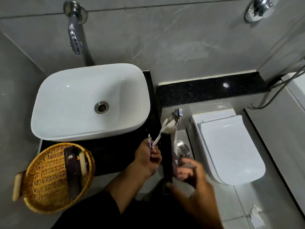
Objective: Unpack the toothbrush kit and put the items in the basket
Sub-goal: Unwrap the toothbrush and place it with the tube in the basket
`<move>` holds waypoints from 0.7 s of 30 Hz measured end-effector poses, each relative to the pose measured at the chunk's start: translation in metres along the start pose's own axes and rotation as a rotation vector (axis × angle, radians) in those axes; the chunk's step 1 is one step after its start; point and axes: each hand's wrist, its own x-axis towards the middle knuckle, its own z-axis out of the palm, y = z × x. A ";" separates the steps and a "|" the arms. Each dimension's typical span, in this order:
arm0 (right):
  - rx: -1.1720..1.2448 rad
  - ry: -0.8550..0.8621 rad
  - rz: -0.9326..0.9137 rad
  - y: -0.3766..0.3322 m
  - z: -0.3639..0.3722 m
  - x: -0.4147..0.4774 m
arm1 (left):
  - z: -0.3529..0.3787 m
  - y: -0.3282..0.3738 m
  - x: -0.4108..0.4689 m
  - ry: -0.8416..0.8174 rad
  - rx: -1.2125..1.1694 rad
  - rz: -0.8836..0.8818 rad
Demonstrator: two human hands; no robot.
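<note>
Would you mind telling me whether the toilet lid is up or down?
Down. The white toilet lid lies flat over the bowl, covering the seat; no opening or water shows.

A white basin point(85, 103) sits at ten o'clock on a speckled black counter point(211, 90); the woven yellow basket point(49, 179) at eight holds a dark box point(72, 172). The white toilet point(229, 149) lies at three.

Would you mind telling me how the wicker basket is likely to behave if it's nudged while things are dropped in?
The basket looks woven and thin, so it is probably light and may slide on the dark counter. It seems to overhang the counter's front edge, so a downward push there might tip it. Its wide, shallow shape should otherwise keep it from rolling.
</note>
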 end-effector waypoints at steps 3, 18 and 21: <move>-0.140 -0.083 -0.015 0.020 0.008 0.015 | 0.025 -0.011 -0.001 0.008 0.041 0.061; -0.103 0.274 0.303 0.151 -0.012 0.127 | -0.003 0.020 -0.034 0.223 0.219 0.344; -0.147 0.212 0.463 0.175 -0.012 0.123 | -0.015 0.019 -0.037 0.250 0.296 0.376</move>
